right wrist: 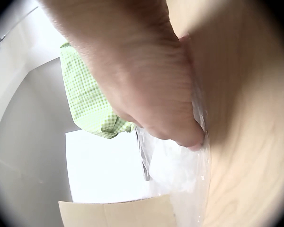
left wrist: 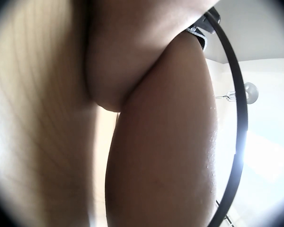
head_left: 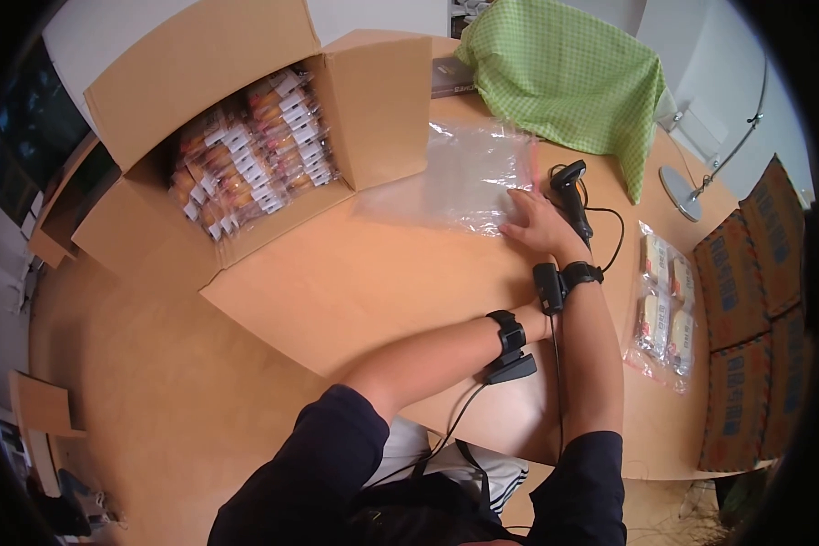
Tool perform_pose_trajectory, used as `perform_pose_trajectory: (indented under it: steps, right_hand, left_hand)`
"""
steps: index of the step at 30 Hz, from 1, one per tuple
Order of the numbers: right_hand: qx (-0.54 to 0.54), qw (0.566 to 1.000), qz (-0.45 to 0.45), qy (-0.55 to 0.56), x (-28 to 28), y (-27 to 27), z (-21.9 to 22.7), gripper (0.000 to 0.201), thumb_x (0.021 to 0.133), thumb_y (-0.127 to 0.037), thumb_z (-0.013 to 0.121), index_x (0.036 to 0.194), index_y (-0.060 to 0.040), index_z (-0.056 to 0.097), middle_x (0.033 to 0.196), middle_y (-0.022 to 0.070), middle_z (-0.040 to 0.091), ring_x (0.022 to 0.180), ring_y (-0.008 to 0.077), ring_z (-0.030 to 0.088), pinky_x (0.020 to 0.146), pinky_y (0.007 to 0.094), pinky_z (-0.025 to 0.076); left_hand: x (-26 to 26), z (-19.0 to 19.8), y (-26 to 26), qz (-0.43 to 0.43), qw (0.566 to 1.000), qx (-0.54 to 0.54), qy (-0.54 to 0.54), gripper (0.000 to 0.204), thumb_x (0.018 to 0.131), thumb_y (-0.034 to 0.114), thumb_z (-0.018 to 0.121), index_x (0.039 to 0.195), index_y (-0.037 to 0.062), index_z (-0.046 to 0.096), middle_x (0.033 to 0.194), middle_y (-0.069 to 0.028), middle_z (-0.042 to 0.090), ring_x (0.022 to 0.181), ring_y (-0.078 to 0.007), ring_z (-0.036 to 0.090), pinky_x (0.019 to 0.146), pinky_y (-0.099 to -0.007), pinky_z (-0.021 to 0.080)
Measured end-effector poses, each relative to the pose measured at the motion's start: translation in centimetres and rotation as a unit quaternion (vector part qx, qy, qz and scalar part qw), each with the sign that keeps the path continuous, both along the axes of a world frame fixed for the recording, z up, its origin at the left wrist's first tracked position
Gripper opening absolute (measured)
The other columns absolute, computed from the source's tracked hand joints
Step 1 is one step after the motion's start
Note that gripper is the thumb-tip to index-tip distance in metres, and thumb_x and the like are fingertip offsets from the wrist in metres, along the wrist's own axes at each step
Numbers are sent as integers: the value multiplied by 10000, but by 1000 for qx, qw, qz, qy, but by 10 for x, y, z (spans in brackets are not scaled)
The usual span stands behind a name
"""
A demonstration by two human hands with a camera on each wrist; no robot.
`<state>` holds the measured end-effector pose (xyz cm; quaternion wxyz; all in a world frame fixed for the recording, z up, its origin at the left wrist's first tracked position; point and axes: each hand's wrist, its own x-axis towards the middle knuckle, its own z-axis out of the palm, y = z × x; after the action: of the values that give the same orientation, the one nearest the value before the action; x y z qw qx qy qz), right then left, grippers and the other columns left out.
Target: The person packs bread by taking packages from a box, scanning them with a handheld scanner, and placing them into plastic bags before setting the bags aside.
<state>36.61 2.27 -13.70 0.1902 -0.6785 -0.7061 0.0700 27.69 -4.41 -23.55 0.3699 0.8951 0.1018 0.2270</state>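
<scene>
My right hand (head_left: 544, 226) lies over the right end of some clear plastic bags (head_left: 471, 177), with thumb and fingers spread apart. In the right wrist view a fingertip (right wrist: 196, 144) touches the clear plastic. My left hand (head_left: 535, 322) reaches beneath the right forearm, which hides most of it, including its fingers. The left wrist view is largely filled by bare skin close to the lens. Just right of the right hand stands a black handheld barcode scanner (head_left: 571, 196) with a cable.
An open cardboard box (head_left: 373, 114) at the left holds rows of wrapped, labelled food packs (head_left: 246, 168). A green checked cloth (head_left: 564, 82) drapes over something at the back. At right lie a clear bag of several packs (head_left: 666, 309), brown printed boxes (head_left: 746, 337) and a lamp base (head_left: 680, 193).
</scene>
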Motion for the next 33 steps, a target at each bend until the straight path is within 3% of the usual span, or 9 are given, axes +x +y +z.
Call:
perform_pose_trajectory:
  steps: [5,10,13,22,26,30,31,33]
  right_hand:
    - [32,999,7,11,4,4,-9,589,809,-298,718,1310,-47,535,1296,158,579,1238,363,496,1053,490,369]
    - [101,993,54,3,8,8,-12,280,812,-184,696,1052,-41,677,1116,138,650,1100,355,571,947,429,457]
    - [73,997,21,2,4,6,-4,163,818,-113,668,930,1,701,1046,146,660,1000,322,600,894,402,481]
    - [235,971,34,34,-1,-1,4,145,836,-65,653,948,3,714,987,137,656,939,326,609,842,387,503]
    - [264,959,19,102,-12,-11,27,138,861,-76,647,942,22,701,1013,141,660,929,329,611,835,378,501]
    - [287,955,-14,77,-11,-31,58,124,855,-69,650,926,20,698,929,151,672,884,335,628,783,382,508]
    - [307,950,-10,52,-12,-39,66,106,848,-59,647,900,18,698,891,156,669,862,342,627,761,395,508]
    - [298,953,-37,39,-14,-64,82,104,842,-53,646,902,16,694,888,153,664,848,342,626,753,400,508]
  left_hand:
    - [3,-6,1,8,1000,15,-17,242,877,227,524,1061,113,630,1075,-137,644,1087,-298,574,991,-443,428]
    - [7,-9,0,9,999,32,-43,235,873,227,527,1053,117,632,1076,-135,642,1091,-300,571,996,-446,423]
    - [7,-8,-1,8,997,46,-57,231,871,227,529,1048,119,633,1076,-133,641,1094,-300,568,999,-448,421]
    - [2,6,0,-13,986,105,-126,220,864,226,534,1032,126,635,1078,-128,638,1102,-303,562,1008,-455,413]
    - [1,19,0,-22,978,135,-160,215,861,226,537,1026,129,636,1078,-126,637,1106,-304,559,1012,-458,410]
    - [8,36,2,-36,966,167,-191,210,858,226,539,1019,132,637,1079,-124,636,1109,-305,556,1016,-461,406]
    - [-3,59,3,-87,958,186,-200,187,796,188,588,946,78,602,1074,-87,606,1094,-316,506,961,-394,415]
    - [-4,63,0,-83,968,160,-175,186,800,186,583,945,72,607,1057,-93,598,1076,-319,504,966,-398,405]
